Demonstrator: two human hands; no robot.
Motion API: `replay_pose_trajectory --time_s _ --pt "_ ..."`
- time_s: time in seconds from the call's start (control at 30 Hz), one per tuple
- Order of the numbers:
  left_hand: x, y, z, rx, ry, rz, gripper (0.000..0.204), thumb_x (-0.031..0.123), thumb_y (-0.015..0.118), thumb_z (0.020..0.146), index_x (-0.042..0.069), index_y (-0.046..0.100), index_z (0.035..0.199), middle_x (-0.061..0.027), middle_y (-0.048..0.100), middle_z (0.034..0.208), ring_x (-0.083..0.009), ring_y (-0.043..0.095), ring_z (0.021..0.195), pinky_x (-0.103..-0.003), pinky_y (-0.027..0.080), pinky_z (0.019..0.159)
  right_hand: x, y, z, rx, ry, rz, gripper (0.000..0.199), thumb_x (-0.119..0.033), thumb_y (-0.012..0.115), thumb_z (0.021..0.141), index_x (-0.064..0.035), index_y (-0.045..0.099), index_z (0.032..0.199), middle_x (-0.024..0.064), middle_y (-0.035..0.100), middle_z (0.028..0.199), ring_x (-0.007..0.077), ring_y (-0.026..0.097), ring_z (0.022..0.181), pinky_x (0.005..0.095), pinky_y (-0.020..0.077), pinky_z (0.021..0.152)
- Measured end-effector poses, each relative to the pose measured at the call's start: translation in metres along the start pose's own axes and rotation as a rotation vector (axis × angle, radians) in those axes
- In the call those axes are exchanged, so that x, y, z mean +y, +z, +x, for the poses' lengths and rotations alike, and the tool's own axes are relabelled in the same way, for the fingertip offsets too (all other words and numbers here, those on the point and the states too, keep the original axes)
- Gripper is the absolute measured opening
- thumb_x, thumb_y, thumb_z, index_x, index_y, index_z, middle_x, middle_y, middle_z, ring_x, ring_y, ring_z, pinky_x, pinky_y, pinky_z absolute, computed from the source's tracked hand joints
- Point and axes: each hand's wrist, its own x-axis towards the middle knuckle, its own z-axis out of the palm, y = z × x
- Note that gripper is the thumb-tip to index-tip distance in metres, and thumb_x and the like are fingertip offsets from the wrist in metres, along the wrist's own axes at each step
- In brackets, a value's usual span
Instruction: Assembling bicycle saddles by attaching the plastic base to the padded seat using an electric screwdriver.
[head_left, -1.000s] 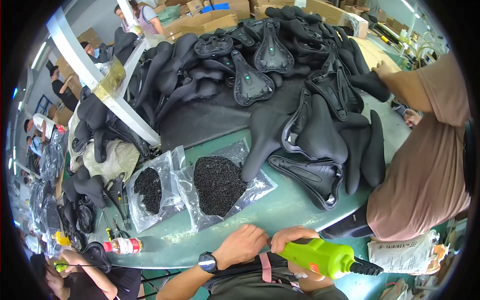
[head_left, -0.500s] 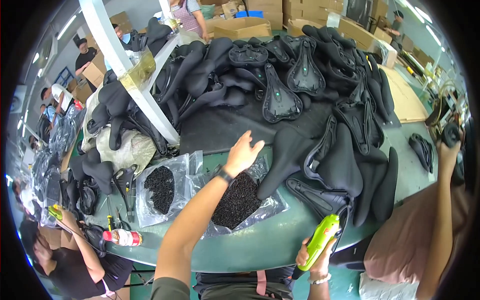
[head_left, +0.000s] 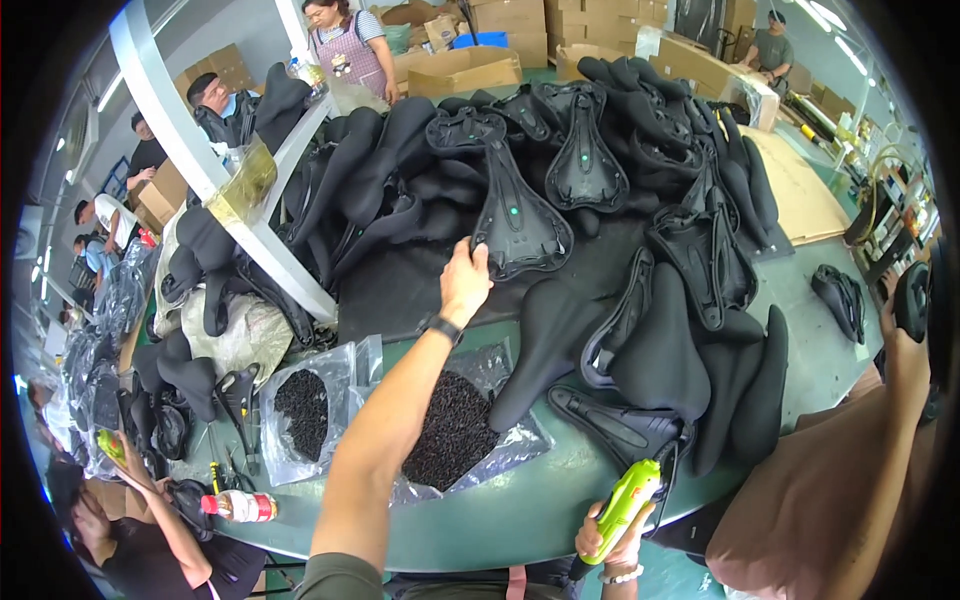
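My left hand (head_left: 466, 285) pinches the near left edge of a black bicycle saddle (head_left: 515, 225), whose hollow underside with a small green dot faces up. My right hand (head_left: 612, 540) is wrapped round a lime-green electric screwdriver (head_left: 630, 505) with a dark cord, held low at the table's front edge. Just beyond the screwdriver lies a narrow saddle shell (head_left: 610, 420). Below my left forearm, an open clear bag (head_left: 520, 440) holds small black screws (head_left: 450, 430). Another bag of them (head_left: 302, 410) lies to its left.
A big heap of saddles (head_left: 400, 150) covers the table's far side; more padded saddles (head_left: 660, 350) lie at right. A white metal post (head_left: 180, 110) rises at left. A drink bottle (head_left: 240, 506) lies near the front edge. Co-workers sit close on both sides.
My left hand has reached forward from over the screw bag and taken hold of the saddle's edge. My right hand still holds the screwdriver. The whole view has shifted slightly.
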Motion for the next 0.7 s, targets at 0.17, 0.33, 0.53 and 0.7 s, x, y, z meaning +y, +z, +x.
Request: replay_pose_trajectory --time_s 0.17,0.33,0.53,0.7 --pt "0.014 -0.101 -0.148 -0.167 -0.112 -0.480 0.062 0.020 0.055 0.097 0.001 0.020 0.145 -0.0166 0.050 0.128 -0.0174 0.065 0.070 -0.028 0.057 0.063 -0.009 0.017 0.005 -0.016 -0.054 0.014 0.105 -0.095 0.031 0.068 -0.0008 0.061 0.105 0.0112 0.047 0.056 0.0248 0.043 0.042 0.0391 0.0353 0.042" --pt "0.003 -0.187 -0.351 -0.472 -0.455 -0.446 0.065 0.007 0.069 0.084 -0.001 0.035 0.139 -0.0124 0.062 0.119 -0.0202 0.060 0.109 -0.036 0.048 0.096 -0.008 0.025 0.009 0.005 -0.041 0.033 0.103 -0.095 0.032 0.068 -0.0022 0.059 0.105 0.0112 0.046 0.055 0.0258 0.042 0.041 0.0402 0.0354 0.041" --pt "-0.004 -0.158 -0.487 -0.146 -0.602 -0.532 0.065 0.023 0.068 0.088 0.004 0.038 0.142 -0.0184 0.058 0.127 -0.0249 0.057 0.114 -0.033 0.043 0.100 0.000 0.043 0.012 0.085 -0.079 -0.046 0.100 -0.093 0.030 0.072 -0.0018 0.057 0.103 0.0116 0.046 0.054 0.0261 0.042 0.039 0.0402 0.0345 0.041" --pt "-0.030 -0.174 -0.466 -0.623 -0.855 -0.689 0.044 0.027 0.063 0.095 0.000 0.048 0.128 -0.0092 0.062 0.119 -0.0174 0.062 0.102 -0.031 0.052 0.087 0.001 0.051 0.008 0.123 -0.107 -0.152 0.096 -0.090 0.027 0.076 -0.0023 0.056 0.101 0.0097 0.046 0.053 0.0248 0.042 0.039 0.0393 0.0349 0.040"
